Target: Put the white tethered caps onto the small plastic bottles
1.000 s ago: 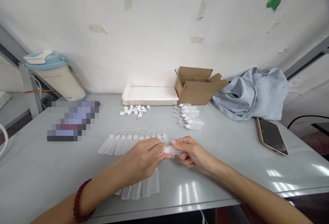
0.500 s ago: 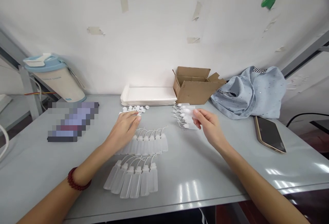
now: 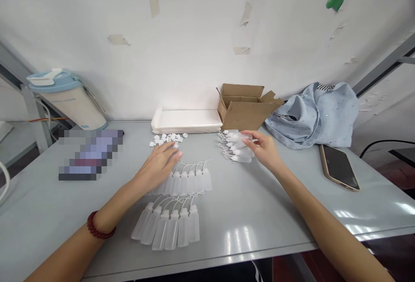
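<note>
My left hand point(image 3: 160, 163) reaches over the table with thumb and fingers apart, at the near edge of a pile of small white caps point(image 3: 173, 137). One cap lies right by the fingertips. Below it, two rows of translucent plastic squeeze bottles with thin cap straps lie flat: a back row point(image 3: 192, 182), partly hidden by this hand, and a front row point(image 3: 174, 232). My right hand point(image 3: 264, 147) pinches a squeeze bottle point(image 3: 243, 137) between thumb and fingers. Several similar bottles point(image 3: 241, 159) lie stacked sideways beneath it, straps pointing left.
Against the wall are a stack of white padded envelopes point(image 3: 188, 120) and an opened cardboard box point(image 3: 244, 113). A light blue cloth bag point(image 3: 333, 118) and a phone point(image 3: 339, 167) lie at right. At left are a tumbler point(image 3: 73, 100) and a pixelated flat object point(image 3: 92, 154).
My left hand has drawn slightly back from the caps, showing more of them. My right hand has shifted its fingers around the top bottle of the stack.
</note>
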{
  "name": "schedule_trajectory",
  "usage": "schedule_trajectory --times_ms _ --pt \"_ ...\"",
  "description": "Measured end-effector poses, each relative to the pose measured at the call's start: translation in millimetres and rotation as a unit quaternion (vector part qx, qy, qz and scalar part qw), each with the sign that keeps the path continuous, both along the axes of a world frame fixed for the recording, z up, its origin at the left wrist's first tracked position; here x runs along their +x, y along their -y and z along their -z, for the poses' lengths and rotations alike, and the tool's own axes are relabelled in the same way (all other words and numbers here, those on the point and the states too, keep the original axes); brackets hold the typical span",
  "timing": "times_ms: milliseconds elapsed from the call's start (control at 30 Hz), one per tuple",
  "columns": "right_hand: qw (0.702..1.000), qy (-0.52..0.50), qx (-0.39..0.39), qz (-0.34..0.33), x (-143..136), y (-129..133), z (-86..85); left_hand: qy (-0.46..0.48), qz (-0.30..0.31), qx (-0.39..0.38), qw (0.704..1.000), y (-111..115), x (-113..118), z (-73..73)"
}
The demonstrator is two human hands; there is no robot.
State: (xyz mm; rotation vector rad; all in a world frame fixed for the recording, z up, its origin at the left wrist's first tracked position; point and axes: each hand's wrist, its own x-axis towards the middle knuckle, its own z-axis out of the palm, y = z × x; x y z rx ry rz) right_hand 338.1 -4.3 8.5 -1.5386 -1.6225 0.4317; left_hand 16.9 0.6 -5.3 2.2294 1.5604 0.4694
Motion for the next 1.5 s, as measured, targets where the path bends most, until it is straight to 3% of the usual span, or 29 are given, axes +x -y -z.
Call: schedule_trajectory --times_ms 633,767,867,967,1133,1500 --pt "0.98 0.183 0.02 -0.073 11.7 -4.8 8.6 -0.034 0.033 -0.014 0.999 -1.9 -2.5 2.6" --pt "0.977 0.195 0.051 -0.064 5.6 -1.5 8.2 -0.052 0.034 -0.026 0.998 0.7 -1.7 1.0" --pt "0.973 0.188 0.116 -0.068 -6.9 5.2 9.4 -0.068 0.043 -0.032 0.996 2.3 -0.9 0.2" --pt "0.97 0.16 0.142 -0.118 -26.8 17.3 12.2 -0.083 0.049 -0.033 0.995 2.7 0.8 -1.4" --pt "0.948 0.19 0.091 -0.24 -60.2 41.0 15.7 -0.079 0.062 0.002 0.995 1.2 4.2 -2.8" --pt "0.931 0.202 0.038 -0.302 -72.8 54.2 12.4 -0.031 0.075 0.003 0.997 -2.6 0.4 2.3"
